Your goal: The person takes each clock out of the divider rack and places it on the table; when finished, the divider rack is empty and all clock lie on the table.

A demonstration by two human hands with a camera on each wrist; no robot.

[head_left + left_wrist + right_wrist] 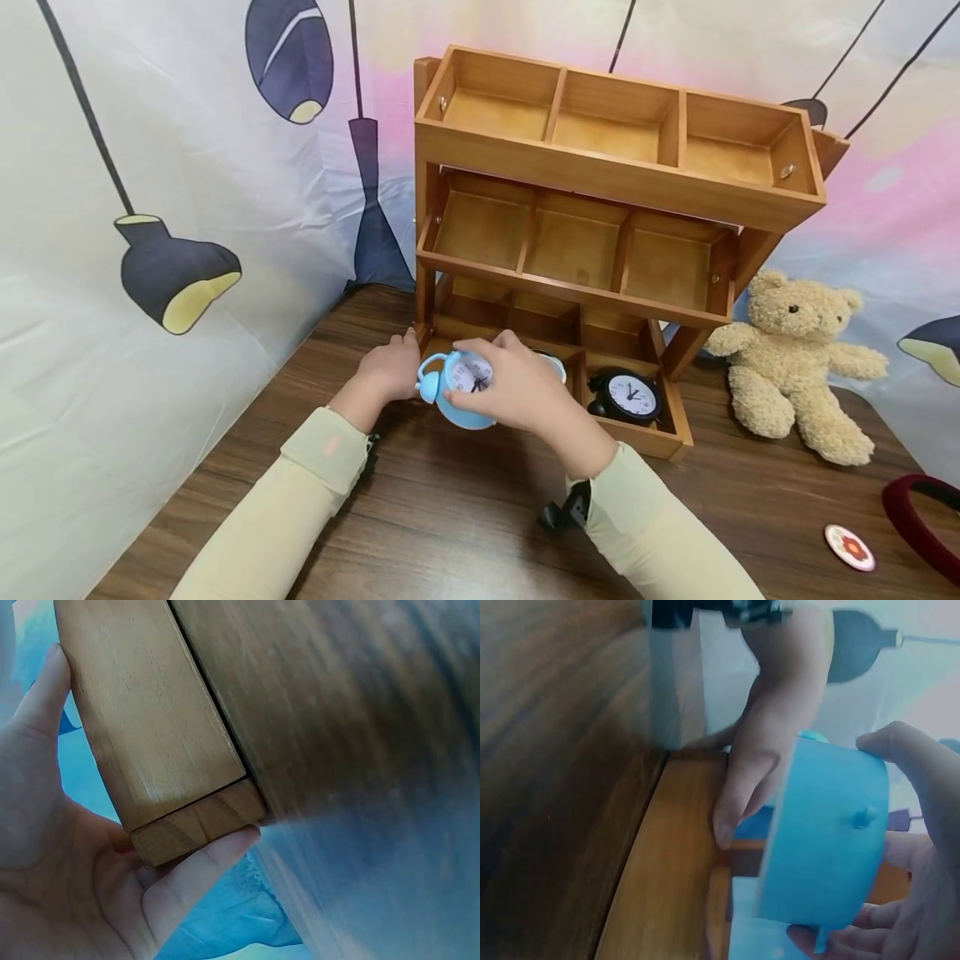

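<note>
My right hand [517, 385] holds a light-blue twin-bell alarm clock [463, 408] by its edges, over the front left of the wooden shelf's bottom tier. The clock is tilted, its handle and bells pointing left. In the right wrist view, the blue clock [825, 840] shows its side between thumb and fingers. My left hand [390, 367] grips the left end of that tier. The left wrist view has its thumb and fingers around the wooden corner [199, 829]. A black alarm clock [630, 396] lies face up in the right compartment. Behind my right hand, a pale rounded rim [555, 365] shows, mostly hidden.
The three-tier wooden shelf [615, 187] has divided compartments and stands at the back of the brown table [450, 517]. A teddy bear [802, 358] sits to its right. A round flower badge [850, 547] and a dark red headband [907, 517] lie at front right.
</note>
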